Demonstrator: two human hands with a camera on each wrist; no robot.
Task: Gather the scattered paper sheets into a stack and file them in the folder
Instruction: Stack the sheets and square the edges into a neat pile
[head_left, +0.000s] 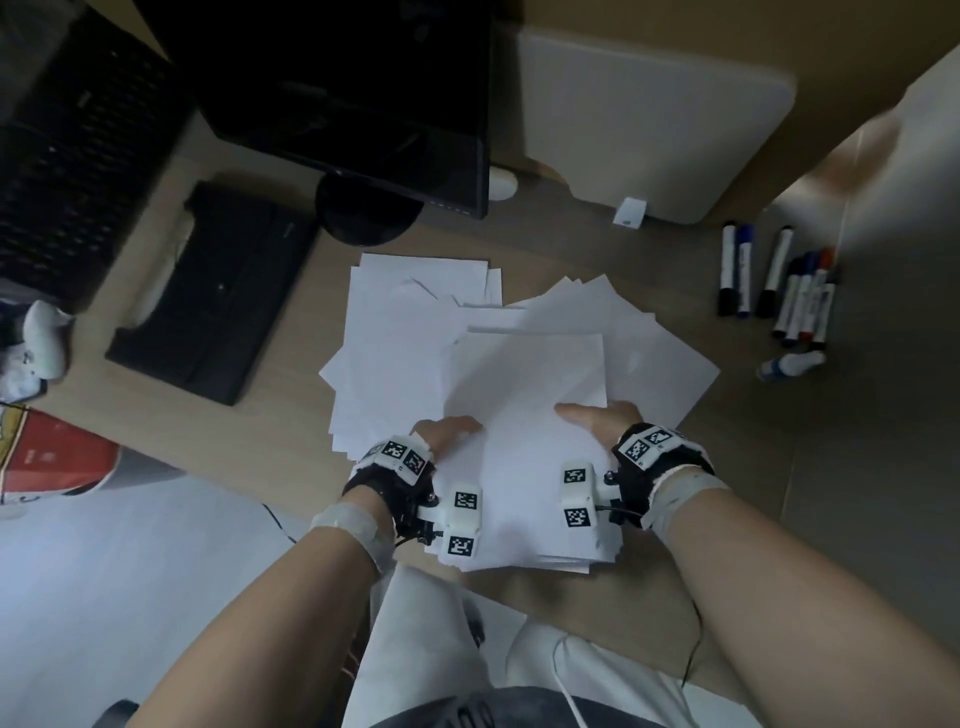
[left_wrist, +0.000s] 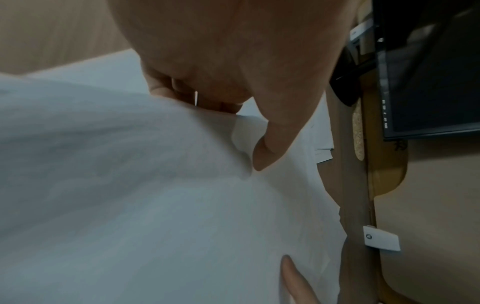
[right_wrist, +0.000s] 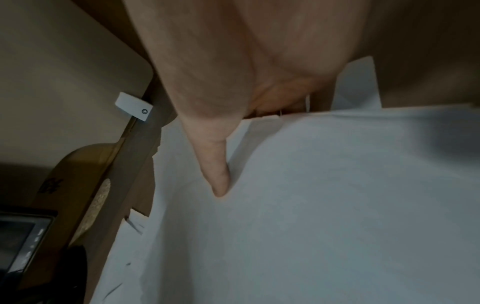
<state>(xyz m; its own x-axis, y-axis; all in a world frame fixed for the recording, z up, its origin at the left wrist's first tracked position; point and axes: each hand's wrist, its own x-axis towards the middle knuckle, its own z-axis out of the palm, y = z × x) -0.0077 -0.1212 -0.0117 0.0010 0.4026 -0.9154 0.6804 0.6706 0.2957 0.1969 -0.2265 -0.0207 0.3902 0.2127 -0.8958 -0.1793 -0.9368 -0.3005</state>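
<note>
My two hands hold a stack of white sheets (head_left: 524, 415) by its side edges, raised over the desk's near edge. The left hand (head_left: 447, 431) grips its left side, thumb (left_wrist: 270, 148) on top and fingers curled underneath. On the stack's right side (right_wrist: 337, 205) the right hand (head_left: 597, 418) grips the same way, its thumb (right_wrist: 215, 164) pressed on the top sheet. More loose sheets (head_left: 405, 322) lie fanned out on the desk behind and beside the stack. A flat black case (head_left: 213, 291), possibly the folder, lies shut to the left of the papers.
A dark monitor (head_left: 363, 104) on a round foot stands behind the papers, with a black keyboard (head_left: 78, 156) far left. Several whiteboard markers (head_left: 779, 291) and a small bottle (head_left: 795, 364) lie at the right. A white board (head_left: 649, 119) leans at the back.
</note>
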